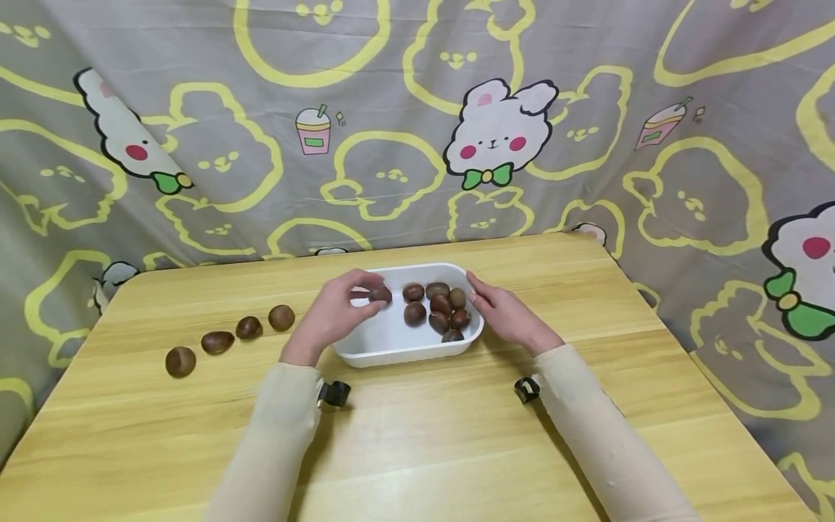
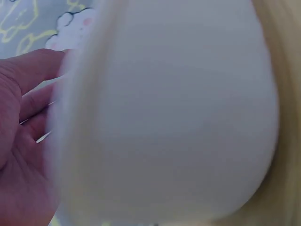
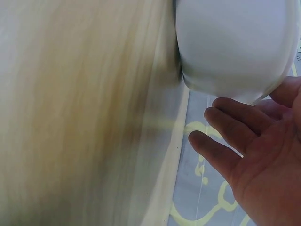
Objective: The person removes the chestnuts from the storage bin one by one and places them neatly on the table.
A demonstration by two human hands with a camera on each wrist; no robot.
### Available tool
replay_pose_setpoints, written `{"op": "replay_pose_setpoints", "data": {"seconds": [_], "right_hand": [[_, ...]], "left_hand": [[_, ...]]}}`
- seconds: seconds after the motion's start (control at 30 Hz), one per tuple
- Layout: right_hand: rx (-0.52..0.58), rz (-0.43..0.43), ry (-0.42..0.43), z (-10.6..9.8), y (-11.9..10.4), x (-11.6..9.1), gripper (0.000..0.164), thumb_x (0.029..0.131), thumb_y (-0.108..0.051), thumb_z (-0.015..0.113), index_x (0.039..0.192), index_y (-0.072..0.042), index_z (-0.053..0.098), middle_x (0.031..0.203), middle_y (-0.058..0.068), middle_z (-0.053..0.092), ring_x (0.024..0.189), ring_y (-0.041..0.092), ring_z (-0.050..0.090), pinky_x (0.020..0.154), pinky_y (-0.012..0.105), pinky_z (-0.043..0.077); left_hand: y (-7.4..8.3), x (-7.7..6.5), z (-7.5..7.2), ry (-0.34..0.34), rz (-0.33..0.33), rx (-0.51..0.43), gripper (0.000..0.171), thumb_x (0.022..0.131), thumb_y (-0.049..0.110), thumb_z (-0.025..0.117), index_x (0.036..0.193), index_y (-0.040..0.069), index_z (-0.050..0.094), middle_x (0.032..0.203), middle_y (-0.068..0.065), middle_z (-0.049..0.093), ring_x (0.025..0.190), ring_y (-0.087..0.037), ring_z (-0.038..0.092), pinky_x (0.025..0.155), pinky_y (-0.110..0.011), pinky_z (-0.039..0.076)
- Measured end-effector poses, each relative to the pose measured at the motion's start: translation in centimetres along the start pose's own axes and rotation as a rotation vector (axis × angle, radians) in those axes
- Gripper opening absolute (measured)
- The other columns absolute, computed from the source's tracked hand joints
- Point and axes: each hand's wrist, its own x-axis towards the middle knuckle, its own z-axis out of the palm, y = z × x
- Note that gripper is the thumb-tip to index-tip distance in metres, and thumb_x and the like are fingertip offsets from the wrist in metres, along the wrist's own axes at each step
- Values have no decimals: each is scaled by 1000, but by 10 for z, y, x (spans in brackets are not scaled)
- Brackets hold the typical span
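A white plastic tray [image 1: 391, 354] sits on the table, with several chestnuts [image 1: 438, 303] gathered toward its right side. Over the tray's left end, my left hand [image 1: 335, 308] pinches one chestnut [image 1: 380, 296] between thumb and fingers. At the right end, my right hand [image 1: 512, 313] grips the rim, thumb on top and fingers along the outside. The right wrist view shows that hand [image 3: 263, 150] with some fingers extended beside the tray wall [image 3: 235, 47]. In the left wrist view the tray's side [image 2: 178, 113] hides the left fingertips and the pinched chestnut.
On the wooden table [image 1: 417, 449], left of the tray, a slanting row of several chestnuts lies, from a round one [image 1: 180, 361] to another [image 1: 281, 317] nearer the tray. A patterned grey curtain [image 1: 391, 94] hangs behind the table's back edge.
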Motion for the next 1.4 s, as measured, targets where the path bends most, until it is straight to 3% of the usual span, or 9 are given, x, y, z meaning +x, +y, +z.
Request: {"op": "replay_pose_setpoints", "data": {"seconds": [0.17, 0.37, 0.53, 0.73, 0.83, 1.03, 1.4], "right_hand": [[-9, 8, 11, -1, 1, 0, 48, 97, -31, 38, 142, -20, 24, 139, 9, 33, 124, 26, 33, 101, 41, 26], [6, 11, -4, 1, 2, -1, 48, 97, -31, 37, 142, -21, 23, 139, 7, 31, 124, 25, 32, 101, 41, 25], [6, 5, 6, 1, 2, -1, 48, 97, -31, 37, 142, -20, 23, 139, 7, 31, 124, 23, 32, 101, 40, 25], [3, -12, 7, 2, 4, 0, 47, 98, -29, 36, 142, -23, 22, 139, 7, 31, 124, 21, 33, 101, 39, 26], [7, -14, 7, 3, 4, 0, 47, 98, -28, 36, 142, -21, 22, 139, 7, 31, 124, 21, 33, 101, 40, 27], [15, -14, 12, 3, 3, -1, 47, 98, -28, 36, 142, -22, 22, 141, 5, 30, 125, 22, 31, 101, 40, 26], [36, -3, 13, 3, 3, -1, 47, 98, -26, 37, 142, -19, 23, 141, 5, 29, 125, 21, 30, 102, 39, 25]], "left_hand": [[-6, 13, 21, -61, -38, -5, 34, 77, 11, 70, 109, 2, 59, 104, -10, 59, 97, -30, 56, 87, -39, 43], [-10, 20, 41, -134, -86, 98, 35, 77, 12, 71, 108, 1, 60, 109, -11, 57, 100, -30, 53, 85, -36, 43], [-9, 26, 48, -159, -108, 189, 37, 76, 15, 72, 109, 3, 61, 108, -8, 57, 101, -25, 52, 86, -34, 42], [-7, 31, 53, -203, -146, 228, 36, 75, 13, 72, 109, 6, 61, 109, -8, 58, 102, -21, 52, 89, -31, 40], [-6, 32, 55, -213, -131, 267, 38, 75, 15, 72, 110, 7, 61, 110, -6, 58, 104, -19, 51, 91, -30, 38], [-5, 32, 61, -213, -40, 349, 41, 74, 16, 73, 111, 5, 60, 116, -7, 53, 107, -20, 49, 95, -30, 35], [-5, 31, 63, -200, -46, 344, 37, 72, 10, 72, 107, 4, 62, 111, -6, 54, 102, -20, 51, 92, -30, 37]]}}
